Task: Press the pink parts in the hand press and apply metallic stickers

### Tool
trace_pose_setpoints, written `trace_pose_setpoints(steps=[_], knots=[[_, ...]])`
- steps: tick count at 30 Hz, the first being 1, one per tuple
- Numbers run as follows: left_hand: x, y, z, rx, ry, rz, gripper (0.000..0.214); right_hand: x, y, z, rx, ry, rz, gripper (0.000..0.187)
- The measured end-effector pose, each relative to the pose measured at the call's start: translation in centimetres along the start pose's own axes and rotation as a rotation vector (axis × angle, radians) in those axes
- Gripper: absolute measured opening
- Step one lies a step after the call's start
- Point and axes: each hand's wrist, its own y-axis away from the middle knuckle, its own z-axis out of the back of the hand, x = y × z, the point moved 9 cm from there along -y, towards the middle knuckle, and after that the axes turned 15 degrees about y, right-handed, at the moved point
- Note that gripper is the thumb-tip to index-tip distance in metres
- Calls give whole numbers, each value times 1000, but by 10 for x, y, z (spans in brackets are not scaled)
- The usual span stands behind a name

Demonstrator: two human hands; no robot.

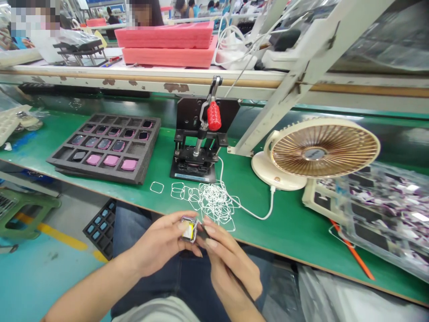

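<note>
My left hand [167, 239] is closed around a small watch case [188, 229], held above my lap at the table's front edge. Inside the case a white and yellow part shows, and a pale strip runs along its near rim. My right hand [231, 257] grips slim black tweezers [241, 286], their tip at the right side of the case; fingers partly hide that tip. Just beyond my hands lies a tangled pile of thin white rounded-square rings [216, 201], with a single ring [157, 187] apart to the left.
A black press [196, 156] with a red handle [214, 116] stands behind the rings. On the left is a foam tray [142, 172] of watch cases. A fan [315, 154], its white cable, an orange stick [355, 252] and a tray of parts [378, 214] occupy the right.
</note>
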Motion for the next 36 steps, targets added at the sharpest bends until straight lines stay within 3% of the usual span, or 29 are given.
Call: trace_pose_setpoints(steps=[3, 6, 10, 12, 18, 20, 22, 27, 30, 33, 36], knots=[[-6, -6, 6, -61, 13, -40, 35, -11, -5, 16, -141, 50, -113, 48], [-10, -13, 15, -120, -35, -71, 40, -32, -23, 26, -204, 148, -186, 35], [-8, -20, 26, -162, -61, -56, 35, -79, -59, 16, 73, 286, -306, 7], [-6, -21, 28, -158, -64, -31, 33, -96, -71, 15, 187, 366, -365, 14], [-1, -11, 25, -211, -26, 7, 37, -88, -74, 47, 166, 523, -410, 38], [0, -7, 29, -278, -29, 30, 42, -85, -68, 73, 129, 613, -424, 43], [-1, -4, 35, -329, -54, 57, 55, -89, -63, 114, 100, 759, -467, 45], [3, -3, 49, -359, -96, 46, 86, -126, -68, 268, 121, 1178, -687, 35], [15, -5, 50, -336, -62, 43, 64, -161, -77, 340, 179, 1353, -834, 27], [32, -8, 47, -310, -42, 73, 39, -190, -85, 362, 260, 1423, -890, 28], [46, -10, 42, -275, -46, 102, 35, -208, -92, 350, 332, 1446, -858, 36]])
